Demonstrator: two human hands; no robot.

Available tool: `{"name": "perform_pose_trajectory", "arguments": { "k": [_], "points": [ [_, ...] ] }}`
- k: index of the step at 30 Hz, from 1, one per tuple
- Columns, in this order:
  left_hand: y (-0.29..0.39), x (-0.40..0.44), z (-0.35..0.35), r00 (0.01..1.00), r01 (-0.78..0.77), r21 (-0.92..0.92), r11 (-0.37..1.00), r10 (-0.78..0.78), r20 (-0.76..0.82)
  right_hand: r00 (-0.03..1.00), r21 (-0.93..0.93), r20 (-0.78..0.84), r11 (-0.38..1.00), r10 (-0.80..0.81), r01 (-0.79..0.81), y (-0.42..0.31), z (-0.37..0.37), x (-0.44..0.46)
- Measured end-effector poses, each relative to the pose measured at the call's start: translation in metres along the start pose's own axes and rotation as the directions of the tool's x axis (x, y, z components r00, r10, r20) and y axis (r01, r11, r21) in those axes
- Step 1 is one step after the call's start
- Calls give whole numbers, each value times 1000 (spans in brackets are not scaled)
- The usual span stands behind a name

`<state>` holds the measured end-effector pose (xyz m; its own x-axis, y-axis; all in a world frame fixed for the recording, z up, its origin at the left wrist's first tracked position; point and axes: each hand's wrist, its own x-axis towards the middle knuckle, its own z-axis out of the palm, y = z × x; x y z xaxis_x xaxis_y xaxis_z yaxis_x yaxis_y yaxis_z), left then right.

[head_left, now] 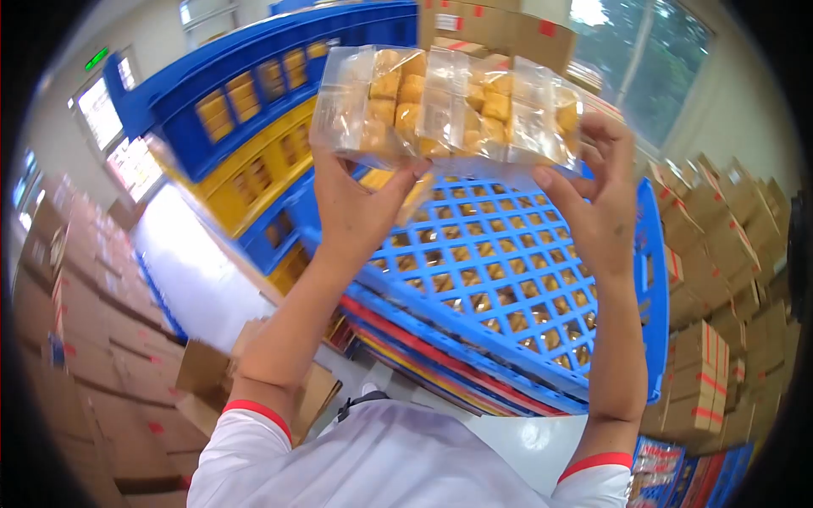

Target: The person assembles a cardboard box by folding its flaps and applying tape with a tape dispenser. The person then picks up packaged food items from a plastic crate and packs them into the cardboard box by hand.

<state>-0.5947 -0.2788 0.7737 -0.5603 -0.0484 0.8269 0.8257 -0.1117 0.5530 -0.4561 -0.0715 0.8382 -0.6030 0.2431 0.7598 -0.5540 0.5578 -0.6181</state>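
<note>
Both my hands hold up a row of clear plastic packs of golden-brown baked pieces (411, 102) above a blue crate. My left hand (356, 203) grips the row's lower left side, thumb toward the front. At the right end, my right hand (601, 186) has its thumb at the bottom edge and its fingers curled behind. Beneath the packs lies the blue lattice crate (542, 360), with more golden-brown pieces visible through its openings. Whether the packs are joined together I cannot tell.
Blue crates (279, 63) and yellow crates (246, 190), filled with similar goods, are stacked at the back left. Cardboard cartons (110, 339) line the left, and more cartons (720, 229) the right. An opened cardboard box (203, 372) stands low by my left arm.
</note>
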Motion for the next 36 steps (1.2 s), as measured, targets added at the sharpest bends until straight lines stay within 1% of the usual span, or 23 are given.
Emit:
{"name": "perform_pose_trajectory", "arguments": {
  "k": [2, 4, 8, 10, 11, 12, 13, 15, 16, 17, 18, 20, 21, 24, 25, 26, 27, 28, 30, 31, 33, 35, 36],
  "points": [
    [10, -9, -35, 999, -33, 61, 998, 32, 9, 999, -9, 28, 1000, -15, 15, -23, 30, -7],
    [16, -17, -66, 995, 98, -69, 993, -99, -20, 999, -113, 41, 993, -22, 27, -38, 55, -12],
    [15, -30, -131, 993, 102, -33, 994, -104, -60, 992, -74, 117, 997, 39, -31, -72, 109, -26],
    [18, -37, -163, 978, 196, -6, 981, -196, -67, 985, -122, 171, 993, 11, 10, -85, 133, -34],
    [19, -41, -175, 974, 225, 54, 973, -222, -53, 983, -220, 185, 975, 3, 39, -92, 143, -39],
    [21, -44, -187, 968, 250, 111, 962, -246, -42, 978, -215, 207, 976, 8, 38, -97, 151, -43],
    [30, -43, -198, 975, 214, 283, 935, -223, -1, 976, -242, 213, 970, 37, 16, -100, 158, -47],
    [28, -46, -211, 961, 264, 210, 941, -275, 24, 979, -263, 203, 964, 19, 35, -101, 169, -54],
    [26, -44, -211, 950, 292, 124, 948, -302, 77, 979, -269, 201, 962, 23, 33, -101, 170, -56],
    [15, -46, -208, 967, 216, 114, 970, -228, 110, 982, -321, 179, 947, 54, 7, -102, 167, -58],
    [16, -41, -202, 967, 212, 94, 973, -223, 126, 986, -360, 154, 933, 69, -9, -102, 159, -59],
    [23, -33, -182, 836, 470, 102, 877, -479, 267, 984, -496, 123, 867, 127, -49, -101, 141, -58],
    [16, -33, -167, 876, 346, 184, 920, -387, 286, 979, -588, 110, 805, 169, -73, -96, 128, -54],
    [-3, -19, -107, 827, 309, 137, 941, -337, 450, 972, -539, -5, 818, 235, -201, -43, 78, -46],
    [-13, -16, -82, 821, 302, 114, 947, -318, 474, 942, -572, -5, 771, 336, -278, -31, 57, -42],
    [-25, -16, -55, 766, 318, 176, 932, -361, 532, 901, -602, -11, 717, 434, -353, -17, 36, -40],
    [-37, -18, -30, 704, 324, 240, 915, -403, 585, 902, -544, -5, 756, 432, -365, 12, 14, -43],
    [-49, -25, -7, 694, 314, 220, 924, -381, 611, 904, -483, 0, 791, 428, -374, 42, -6, -49],
    [-67, -40, 38, 658, 220, 388, 895, -430, 618, 790, -497, -13, 682, 613, -537, 74, -39, -63],
    [-70, -45, 56, 649, 207, 371, 905, -411, 640, 756, -477, -12, 661, 655, -580, 100, -53, -73],
    [-78, -53, 80, 281, 433, 395, 810, -537, 795, 718, -450, -27, 634, 695, -630, 114, -76, -86],
    [-86, -63, 94, 226, 387, 422, 820, -528, 818, 534, -550, -18, 438, 845, -711, 108, -77, -93],
    [-89, -66, 95, 165, 397, 422, 815, -516, 840, 532, -538, -27, 436, 847, -721, 114, -83, -97]
  ]
}}
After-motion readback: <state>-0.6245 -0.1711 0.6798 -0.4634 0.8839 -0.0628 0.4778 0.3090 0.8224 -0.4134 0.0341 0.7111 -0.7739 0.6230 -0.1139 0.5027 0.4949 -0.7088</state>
